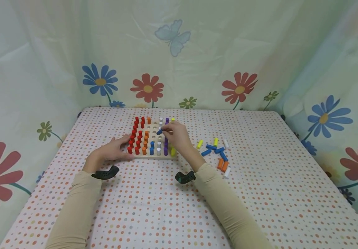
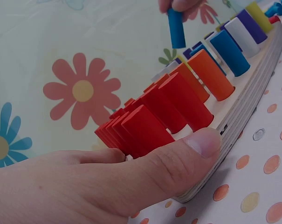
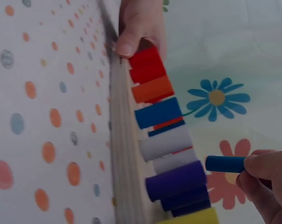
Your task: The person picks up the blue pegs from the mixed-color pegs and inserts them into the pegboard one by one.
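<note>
With my left hand (image 1: 112, 150) pressing the square wooden pegboard (image 1: 154, 156) flat on the dotted surface (image 1: 172, 207), my right hand (image 1: 177, 136) pinches the short blue cylindrical peg (image 1: 159, 131) mid-frame; I should hold it upright, centred over an empty hole.

Upright pegs (image 1: 139, 138) crowding the board (image 1: 154, 156); open tablecloth (image 1: 154, 207) in front.

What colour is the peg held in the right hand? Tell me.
Blue peg, clearest in the right wrist view.

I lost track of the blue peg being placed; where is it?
The right hand pinches the blue peg above the middle of the pegboard.
</note>
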### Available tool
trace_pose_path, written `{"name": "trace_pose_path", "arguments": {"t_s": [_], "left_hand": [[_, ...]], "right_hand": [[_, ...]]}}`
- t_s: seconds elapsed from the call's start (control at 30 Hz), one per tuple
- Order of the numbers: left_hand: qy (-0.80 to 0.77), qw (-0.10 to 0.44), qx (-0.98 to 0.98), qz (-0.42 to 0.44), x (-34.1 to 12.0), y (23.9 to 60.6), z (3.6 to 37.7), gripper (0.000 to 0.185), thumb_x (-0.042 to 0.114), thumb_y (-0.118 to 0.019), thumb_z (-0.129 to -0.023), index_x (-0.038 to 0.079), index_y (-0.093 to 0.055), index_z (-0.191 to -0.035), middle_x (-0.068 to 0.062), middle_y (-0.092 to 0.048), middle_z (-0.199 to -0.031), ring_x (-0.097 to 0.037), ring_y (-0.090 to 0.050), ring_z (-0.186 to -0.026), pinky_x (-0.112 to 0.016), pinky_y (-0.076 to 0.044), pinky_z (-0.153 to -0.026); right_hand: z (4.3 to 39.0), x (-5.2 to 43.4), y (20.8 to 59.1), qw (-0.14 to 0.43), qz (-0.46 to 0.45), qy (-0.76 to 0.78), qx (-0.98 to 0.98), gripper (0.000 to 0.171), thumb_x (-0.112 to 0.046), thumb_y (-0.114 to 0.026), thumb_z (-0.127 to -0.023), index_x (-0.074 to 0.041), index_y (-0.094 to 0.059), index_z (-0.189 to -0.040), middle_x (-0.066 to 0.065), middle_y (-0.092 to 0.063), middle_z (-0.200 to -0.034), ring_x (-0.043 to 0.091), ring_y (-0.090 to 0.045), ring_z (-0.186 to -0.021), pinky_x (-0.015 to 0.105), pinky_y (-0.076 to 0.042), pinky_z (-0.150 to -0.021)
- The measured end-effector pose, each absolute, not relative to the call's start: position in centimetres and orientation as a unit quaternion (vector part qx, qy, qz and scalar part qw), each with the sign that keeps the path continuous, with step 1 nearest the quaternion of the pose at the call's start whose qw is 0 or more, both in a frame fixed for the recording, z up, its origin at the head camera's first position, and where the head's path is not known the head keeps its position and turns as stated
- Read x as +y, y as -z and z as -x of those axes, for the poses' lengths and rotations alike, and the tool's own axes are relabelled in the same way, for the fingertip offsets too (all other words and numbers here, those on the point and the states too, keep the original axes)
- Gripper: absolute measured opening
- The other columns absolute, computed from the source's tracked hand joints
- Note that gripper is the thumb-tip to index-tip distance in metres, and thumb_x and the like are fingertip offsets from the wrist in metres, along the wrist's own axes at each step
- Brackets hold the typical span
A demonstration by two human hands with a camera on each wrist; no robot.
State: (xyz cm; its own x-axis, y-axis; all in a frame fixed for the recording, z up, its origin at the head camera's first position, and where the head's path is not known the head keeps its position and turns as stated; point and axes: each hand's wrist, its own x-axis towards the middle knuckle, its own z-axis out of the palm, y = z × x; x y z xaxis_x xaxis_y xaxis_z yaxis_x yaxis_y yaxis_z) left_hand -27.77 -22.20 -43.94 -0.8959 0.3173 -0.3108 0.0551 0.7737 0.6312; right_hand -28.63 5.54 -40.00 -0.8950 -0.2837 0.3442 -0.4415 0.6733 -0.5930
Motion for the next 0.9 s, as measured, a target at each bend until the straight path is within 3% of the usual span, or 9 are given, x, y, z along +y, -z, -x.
{"name": "trace_pose_path", "arguments": {"t_s": [0.3,0.6,0.9], "left_hand": [[-0.321,0.202,0.92,-0.1,-22.2,44.1,28.0,0.119,0.065,-0.074,-0.064,0.019,-0.012,-0.154,-0.006,-0.005,-0.162,-0.029,0.008,-0.148,-0.054,0.015,-0.117],[-0.329,0.206,0.917,-0.094,-22.2,44.4,28.0,0.119,0.065,-0.075,-0.063,0.02,-0.013,-0.154,-0.005,-0.005,-0.162,-0.03,0.012,-0.148,-0.055,0.014,-0.116],[-0.325,0.204,0.919,-0.093,-22.2,44.1,27.9,0.117,0.064,-0.075,-0.066,0.021,-0.012,-0.154,-0.005,-0.003,-0.162,-0.029,0.013,-0.148,-0.054,0.014,-0.117]], "right_hand": [[28.5,4.3,40.9,0.101,-0.227,-0.313,-0.917,0.016,-0.013,-0.066,-0.089,-0.009,-0.073,-0.103,0.003,-0.066,-0.101,0.013,-0.066,-0.087,0.018,-0.056,-0.074],[28.7,3.4,41.4,0.076,-0.227,-0.298,-0.924,0.017,-0.012,-0.066,-0.09,-0.011,-0.073,-0.105,0.001,-0.066,-0.101,0.012,-0.065,-0.091,0.02,-0.056,-0.08],[29.0,2.8,41.7,0.061,-0.226,-0.255,-0.938,0.016,-0.015,-0.064,-0.091,-0.011,-0.073,-0.104,0.002,-0.065,-0.101,0.012,-0.061,-0.088,0.022,-0.055,-0.075]]}}
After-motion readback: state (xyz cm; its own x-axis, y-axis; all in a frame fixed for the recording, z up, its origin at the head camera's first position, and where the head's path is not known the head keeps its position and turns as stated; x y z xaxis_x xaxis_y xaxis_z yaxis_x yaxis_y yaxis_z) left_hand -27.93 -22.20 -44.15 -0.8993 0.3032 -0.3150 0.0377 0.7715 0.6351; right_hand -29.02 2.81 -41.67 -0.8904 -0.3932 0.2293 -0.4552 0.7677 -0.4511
